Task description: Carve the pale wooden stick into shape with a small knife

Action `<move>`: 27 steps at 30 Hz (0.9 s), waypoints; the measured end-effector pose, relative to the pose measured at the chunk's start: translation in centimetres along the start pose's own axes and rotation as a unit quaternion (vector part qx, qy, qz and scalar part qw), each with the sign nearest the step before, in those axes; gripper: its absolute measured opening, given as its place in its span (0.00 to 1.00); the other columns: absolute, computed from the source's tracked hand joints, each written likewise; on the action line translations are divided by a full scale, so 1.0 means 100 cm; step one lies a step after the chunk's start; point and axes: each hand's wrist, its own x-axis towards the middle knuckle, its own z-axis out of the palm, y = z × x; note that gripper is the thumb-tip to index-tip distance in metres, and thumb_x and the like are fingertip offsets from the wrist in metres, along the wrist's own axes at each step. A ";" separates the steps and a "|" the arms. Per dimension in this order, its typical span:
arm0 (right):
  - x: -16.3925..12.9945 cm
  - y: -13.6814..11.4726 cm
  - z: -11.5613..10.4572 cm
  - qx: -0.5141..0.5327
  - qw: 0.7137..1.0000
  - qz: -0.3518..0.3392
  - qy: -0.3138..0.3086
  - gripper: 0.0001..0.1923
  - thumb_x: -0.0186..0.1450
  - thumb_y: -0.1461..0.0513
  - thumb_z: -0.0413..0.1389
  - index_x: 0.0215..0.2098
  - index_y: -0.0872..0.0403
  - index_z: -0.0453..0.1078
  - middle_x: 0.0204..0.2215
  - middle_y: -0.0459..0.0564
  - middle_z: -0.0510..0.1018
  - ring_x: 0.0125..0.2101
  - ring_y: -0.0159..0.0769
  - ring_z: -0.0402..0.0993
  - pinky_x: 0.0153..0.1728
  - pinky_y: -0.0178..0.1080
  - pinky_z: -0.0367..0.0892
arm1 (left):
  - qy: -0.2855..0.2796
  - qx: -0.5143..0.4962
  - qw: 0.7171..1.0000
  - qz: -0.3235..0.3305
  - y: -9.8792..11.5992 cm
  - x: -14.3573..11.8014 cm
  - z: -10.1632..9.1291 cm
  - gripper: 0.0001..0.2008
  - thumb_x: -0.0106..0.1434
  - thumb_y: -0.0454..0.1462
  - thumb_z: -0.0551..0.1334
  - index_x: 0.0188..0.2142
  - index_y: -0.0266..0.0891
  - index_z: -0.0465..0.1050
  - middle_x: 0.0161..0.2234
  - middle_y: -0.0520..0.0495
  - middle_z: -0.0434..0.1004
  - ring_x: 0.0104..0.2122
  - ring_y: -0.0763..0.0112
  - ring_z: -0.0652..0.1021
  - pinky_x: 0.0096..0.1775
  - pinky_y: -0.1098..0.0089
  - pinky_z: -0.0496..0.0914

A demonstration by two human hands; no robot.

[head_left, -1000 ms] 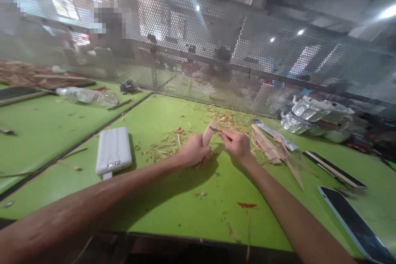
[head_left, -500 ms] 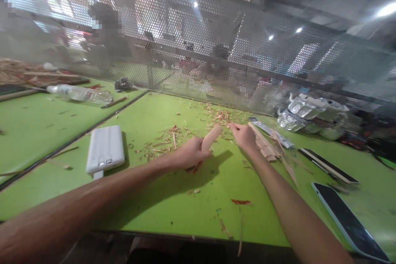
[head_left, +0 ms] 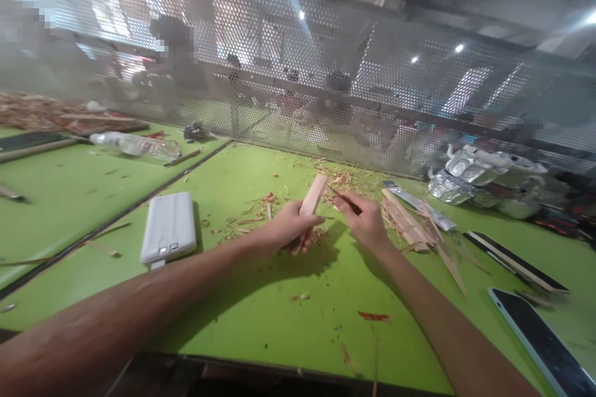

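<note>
Near the centre of the frame, the left hand point(head_left: 289, 223) is curled firmly around the lower part of a pale wooden piece point(head_left: 315, 194), which tilts up and to the right with its upper end bare. Just right of centre, the right hand point(head_left: 367, 220) is closed, fingers bent, on a thin tool point(head_left: 338, 195) that points up and left towards the wood; whether its tip touches the wood, I cannot tell. Curled shavings point(head_left: 347, 181) lie on the green table point(head_left: 251, 316) behind the hands, and more are scattered left of the left hand. A white power bank point(head_left: 168, 226) sits left of centre, above the left forearm. To the right of the right hand lie wooden strips point(head_left: 406, 224), and a phone point(head_left: 540, 335) is at the lower right. A perforated screen point(head_left: 288, 111) crosses the upper half of the frame
</note>
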 end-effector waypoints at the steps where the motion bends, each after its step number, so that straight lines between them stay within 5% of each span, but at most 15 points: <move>1: 0.000 -0.003 -0.002 -0.013 1.000 -0.006 0.003 0.17 0.72 0.52 0.53 0.45 0.51 0.81 0.37 0.51 0.85 0.34 0.42 0.81 0.35 0.41 0.75 | 0.001 -0.003 1.000 0.005 0.001 0.000 0.000 0.14 0.64 0.43 0.66 0.40 0.39 0.62 0.18 0.56 0.72 0.15 0.71 0.75 0.15 0.74 0.69; 10: -0.001 0.001 0.003 -0.062 0.989 -0.107 -0.079 0.20 0.75 0.51 0.49 0.50 0.50 0.81 0.42 0.52 0.85 0.37 0.43 0.83 0.36 0.42 0.77 | 0.038 -0.013 0.999 0.029 0.004 0.001 0.003 0.08 0.63 0.36 0.64 0.38 0.39 0.64 0.17 0.57 0.72 0.14 0.72 0.75 0.14 0.74 0.69; 18: -0.005 0.006 0.006 -0.124 0.985 -0.095 -0.075 0.22 0.76 0.51 0.48 0.50 0.49 0.81 0.42 0.52 0.85 0.37 0.41 0.82 0.37 0.38 0.75 | 0.036 0.006 0.999 0.020 0.007 -0.001 0.006 0.06 0.63 0.35 0.62 0.38 0.38 0.65 0.16 0.57 0.71 0.13 0.73 0.72 0.13 0.75 0.67; 22: 0.000 0.017 0.004 -0.172 0.981 -0.046 -0.076 0.19 0.75 0.54 0.50 0.52 0.49 0.81 0.46 0.52 0.85 0.38 0.41 0.83 0.36 0.37 0.73 | 0.042 0.059 0.997 -0.005 0.009 -0.005 0.010 0.05 0.62 0.33 0.61 0.35 0.39 0.64 0.14 0.57 0.70 0.11 0.73 0.70 0.12 0.75 0.63; 27: 0.009 0.060 -0.016 -0.240 0.959 0.148 -0.005 0.17 0.72 0.58 0.54 0.50 0.54 0.82 0.47 0.59 0.84 0.43 0.49 0.82 0.42 0.43 0.73 | -0.053 0.078 0.995 -0.014 0.016 -0.020 0.022 0.08 0.62 0.35 0.63 0.37 0.39 0.64 0.15 0.57 0.71 0.12 0.73 0.72 0.13 0.77 0.64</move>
